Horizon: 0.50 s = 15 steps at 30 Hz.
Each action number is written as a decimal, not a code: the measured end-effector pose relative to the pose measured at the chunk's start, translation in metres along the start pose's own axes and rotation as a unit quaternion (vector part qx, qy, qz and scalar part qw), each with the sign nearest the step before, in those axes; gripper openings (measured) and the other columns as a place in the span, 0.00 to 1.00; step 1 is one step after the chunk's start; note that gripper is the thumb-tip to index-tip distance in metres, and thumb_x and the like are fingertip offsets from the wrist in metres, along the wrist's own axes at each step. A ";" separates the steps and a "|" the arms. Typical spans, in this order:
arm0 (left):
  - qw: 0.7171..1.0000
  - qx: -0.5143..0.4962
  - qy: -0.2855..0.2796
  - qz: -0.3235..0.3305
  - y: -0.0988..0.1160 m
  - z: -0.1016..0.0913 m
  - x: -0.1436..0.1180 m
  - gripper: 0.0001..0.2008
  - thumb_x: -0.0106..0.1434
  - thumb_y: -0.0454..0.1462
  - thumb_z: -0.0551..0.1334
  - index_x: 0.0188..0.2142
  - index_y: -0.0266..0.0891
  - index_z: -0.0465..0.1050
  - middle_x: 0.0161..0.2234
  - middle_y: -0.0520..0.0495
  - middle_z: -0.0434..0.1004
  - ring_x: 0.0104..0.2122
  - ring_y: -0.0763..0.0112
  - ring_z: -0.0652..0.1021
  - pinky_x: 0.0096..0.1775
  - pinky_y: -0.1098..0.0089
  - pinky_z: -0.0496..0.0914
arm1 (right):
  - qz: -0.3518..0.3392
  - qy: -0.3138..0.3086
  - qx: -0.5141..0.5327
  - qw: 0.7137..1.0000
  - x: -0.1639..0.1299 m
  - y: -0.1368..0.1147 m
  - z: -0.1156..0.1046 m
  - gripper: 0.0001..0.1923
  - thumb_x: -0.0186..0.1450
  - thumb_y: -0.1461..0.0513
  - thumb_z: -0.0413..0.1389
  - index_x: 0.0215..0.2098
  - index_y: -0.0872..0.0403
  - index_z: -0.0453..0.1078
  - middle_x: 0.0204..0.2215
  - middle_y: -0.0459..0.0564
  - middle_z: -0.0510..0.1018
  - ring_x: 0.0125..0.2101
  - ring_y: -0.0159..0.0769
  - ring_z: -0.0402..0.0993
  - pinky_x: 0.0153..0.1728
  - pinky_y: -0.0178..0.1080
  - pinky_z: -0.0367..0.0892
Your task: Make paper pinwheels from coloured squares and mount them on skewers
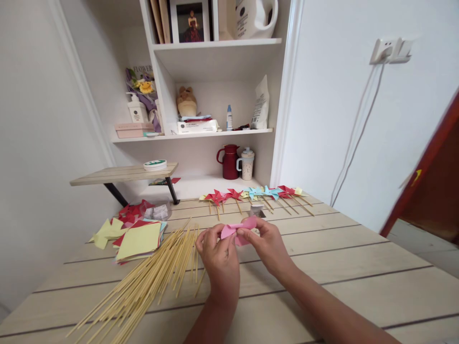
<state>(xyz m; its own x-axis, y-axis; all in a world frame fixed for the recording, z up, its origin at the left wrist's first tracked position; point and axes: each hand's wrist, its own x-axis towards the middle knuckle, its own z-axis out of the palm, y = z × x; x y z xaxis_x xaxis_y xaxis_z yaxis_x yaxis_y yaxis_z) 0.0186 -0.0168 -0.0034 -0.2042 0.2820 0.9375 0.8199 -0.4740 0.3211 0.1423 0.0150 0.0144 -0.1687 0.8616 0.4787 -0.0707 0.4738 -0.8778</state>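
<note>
A pink paper pinwheel [241, 232], its flaps curled, is held above the table between both hands. My left hand [219, 253] pinches its left side, and my right hand [264, 241] grips its right side with thumb and fingers. Left of my left hand lies a spread of thin wooden sticks [150, 282]. Beyond the hands, a row of paper pinwheels on sticks [254, 192] in red, blue, pink and yellow lies along the table's back edge. A small silvery packet [257, 211] sits just past the fingers.
At the left are a stack of coloured paper squares [139, 241], a yellow cut paper [106, 232], red cut papers [132, 212] and a clear plastic box [158, 211]. A small raised shelf [118, 175] stands behind. A red jug [230, 162] and a cup [247, 165] stand at the back.
</note>
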 end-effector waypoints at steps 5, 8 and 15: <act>1.000 -0.003 -0.009 -0.004 -0.002 0.002 0.000 0.08 0.64 0.32 0.62 0.32 0.45 0.79 0.37 0.47 0.78 0.37 0.64 0.76 0.48 0.57 0.63 | -0.011 0.027 -0.035 0.999 0.001 0.002 0.002 0.13 0.60 0.52 0.62 0.27 0.53 0.71 0.24 0.46 0.74 0.29 0.37 0.70 0.34 0.39 0.67; 0.999 -0.019 0.001 -0.045 -0.001 0.004 0.000 0.06 0.63 0.33 0.63 0.32 0.44 0.79 0.36 0.47 0.78 0.37 0.62 0.76 0.46 0.58 0.64 | -0.009 0.034 0.002 0.999 0.003 0.004 0.003 0.13 0.59 0.53 0.63 0.26 0.53 0.71 0.23 0.45 0.73 0.28 0.36 0.69 0.33 0.38 0.66; 1.000 0.001 0.010 -0.024 -0.001 0.005 0.000 0.03 0.63 0.34 0.63 0.32 0.41 0.76 0.35 0.46 0.78 0.36 0.63 0.76 0.45 0.59 0.65 | 0.035 0.032 0.088 0.995 0.006 0.005 0.000 0.11 0.56 0.56 0.66 0.34 0.52 0.77 0.30 0.47 0.78 0.31 0.37 0.72 0.32 0.38 0.69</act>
<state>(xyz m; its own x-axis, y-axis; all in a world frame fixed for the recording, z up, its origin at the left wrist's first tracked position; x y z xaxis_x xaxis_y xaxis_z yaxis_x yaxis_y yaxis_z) 0.0210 -0.0119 -0.0041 -0.2542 0.2886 0.9231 0.8099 -0.4582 0.3663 0.1405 0.0227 0.0130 -0.1169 0.9041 0.4110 -0.2330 0.3773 -0.8963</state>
